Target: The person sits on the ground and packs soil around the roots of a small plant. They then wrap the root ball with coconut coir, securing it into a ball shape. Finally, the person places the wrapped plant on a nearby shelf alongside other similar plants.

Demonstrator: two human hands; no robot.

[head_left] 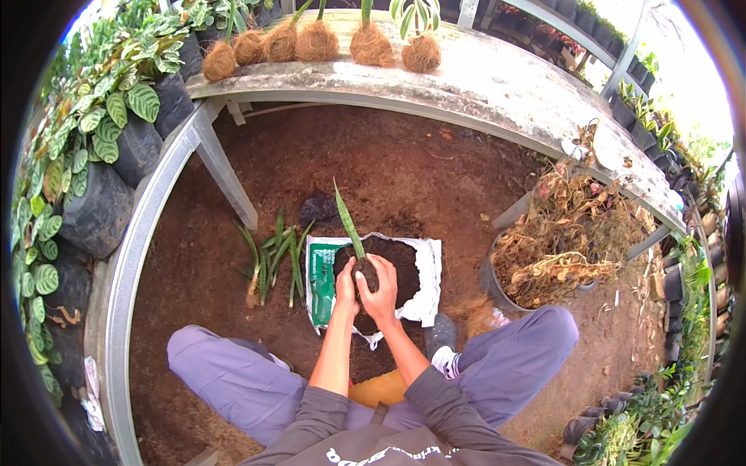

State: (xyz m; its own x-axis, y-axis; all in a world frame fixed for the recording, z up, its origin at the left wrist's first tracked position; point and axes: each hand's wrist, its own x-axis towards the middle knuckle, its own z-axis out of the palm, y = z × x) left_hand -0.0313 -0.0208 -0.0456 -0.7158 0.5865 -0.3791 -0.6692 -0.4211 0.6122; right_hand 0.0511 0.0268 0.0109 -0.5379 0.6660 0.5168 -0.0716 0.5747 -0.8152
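Both my hands are cupped around the dark soil ball at the base of a snake plant cutting, whose pointed leaf stands up and leans a little left. My left hand presses on the ball's left side, my right hand on its right. Beneath them lies an opened white and green plastic sack with dark potting soil on it. Left of the sack, several loose snake plant cuttings lie on the ground. A black plastic piece rests just behind the sack.
Coconut-fibre-wrapped root balls with plants stand along the concrete bench. A bucket of dried plant waste is at right, with loose coconut fibre near my shoe. A metal frame and potted leafy plants line the left.
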